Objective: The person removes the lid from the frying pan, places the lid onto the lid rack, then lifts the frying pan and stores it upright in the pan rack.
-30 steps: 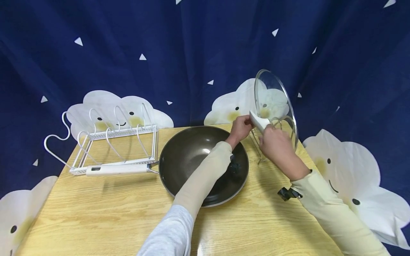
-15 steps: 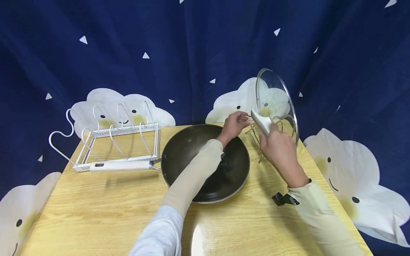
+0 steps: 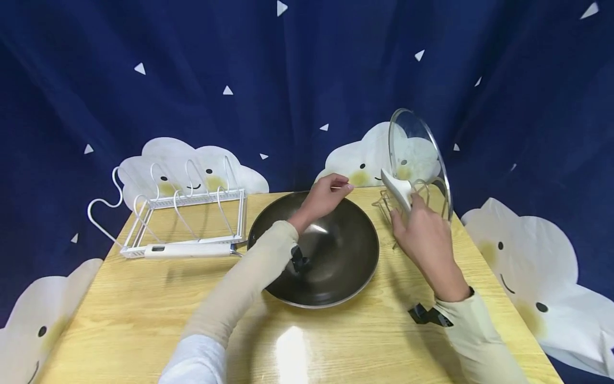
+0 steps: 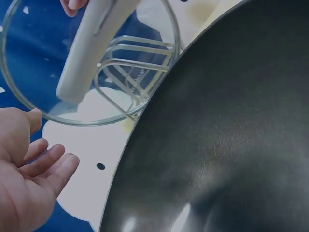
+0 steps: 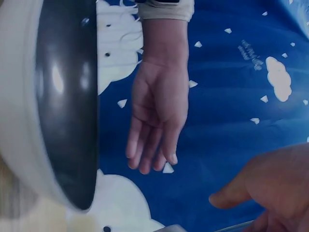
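A glass pot lid [image 3: 416, 140] with a long white handle [image 3: 398, 188] stands nearly upright at a small wire rack [image 3: 384, 205] on the right. My right hand [image 3: 428, 234] holds the near end of that handle, its thumb spread to one side. Over the far part of a dark wok [image 3: 331, 261] hovers my left hand [image 3: 322, 198], fingers relaxed, nothing in it. In the left wrist view the left hand [image 4: 29, 169] lies palm up, apart from the lid's rim. Whether the lid sits in a slot of the rack cannot be made out.
A white wire rack [image 3: 192, 237] with curved dividers stands at the left of the wooden table [image 3: 158, 314]. The wok's white handle [image 3: 192, 250] points left along its front. A blue curtain [image 3: 307, 64] with white clouds hangs behind.
My left hand has drawn left, away from the lid handle, and is now over the wok. The right hand stays at the handle; the lid stands about as before.
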`<state>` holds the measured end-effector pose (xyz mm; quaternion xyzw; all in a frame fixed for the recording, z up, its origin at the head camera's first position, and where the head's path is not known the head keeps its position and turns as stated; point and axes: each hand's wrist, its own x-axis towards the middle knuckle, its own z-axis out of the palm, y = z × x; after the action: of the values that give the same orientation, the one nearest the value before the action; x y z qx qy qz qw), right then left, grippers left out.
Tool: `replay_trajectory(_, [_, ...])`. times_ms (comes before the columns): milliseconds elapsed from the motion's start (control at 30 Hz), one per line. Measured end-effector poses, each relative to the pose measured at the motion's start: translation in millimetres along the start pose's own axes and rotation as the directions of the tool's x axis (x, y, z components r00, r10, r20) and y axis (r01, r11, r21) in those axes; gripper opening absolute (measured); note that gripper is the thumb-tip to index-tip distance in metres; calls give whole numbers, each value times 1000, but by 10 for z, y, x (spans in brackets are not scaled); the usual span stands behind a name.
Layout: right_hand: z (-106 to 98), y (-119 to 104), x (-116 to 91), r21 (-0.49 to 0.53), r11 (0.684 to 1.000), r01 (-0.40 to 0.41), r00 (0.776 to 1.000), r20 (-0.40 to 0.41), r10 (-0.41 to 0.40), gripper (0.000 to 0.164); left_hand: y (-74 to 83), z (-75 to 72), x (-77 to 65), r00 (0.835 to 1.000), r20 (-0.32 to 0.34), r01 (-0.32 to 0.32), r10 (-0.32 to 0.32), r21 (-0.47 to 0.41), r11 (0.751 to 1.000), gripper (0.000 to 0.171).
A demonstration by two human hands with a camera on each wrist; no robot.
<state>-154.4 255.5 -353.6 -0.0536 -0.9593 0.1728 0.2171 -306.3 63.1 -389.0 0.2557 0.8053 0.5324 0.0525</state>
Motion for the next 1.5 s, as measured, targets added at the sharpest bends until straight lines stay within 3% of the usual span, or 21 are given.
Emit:
replay_trajectory(433, [-238, -217, -234, 146, 984, 100, 993, -76, -90, 49, -11, -513, -612, 997, -68, 31, -32, -12, 999, 37])
replay_trajectory(833, [-123, -265, -246, 393, 910, 134, 981, 77, -178, 50, -38, -1000, -1069, 991, -131, -24, 27, 24, 999, 30])
replay_trajectory(1067, [-20, -222, -257, 384, 915, 127, 973, 132, -190, 54, -28, -1294, -1394, 984, -173, 42, -46, -27, 999, 32])
replay_trajectory(1500, [207, -79, -313, 381, 916, 127, 963, 175, -207, 57, -300, -1837, -1917, 963, -250, 136, -100, 131, 982, 40])
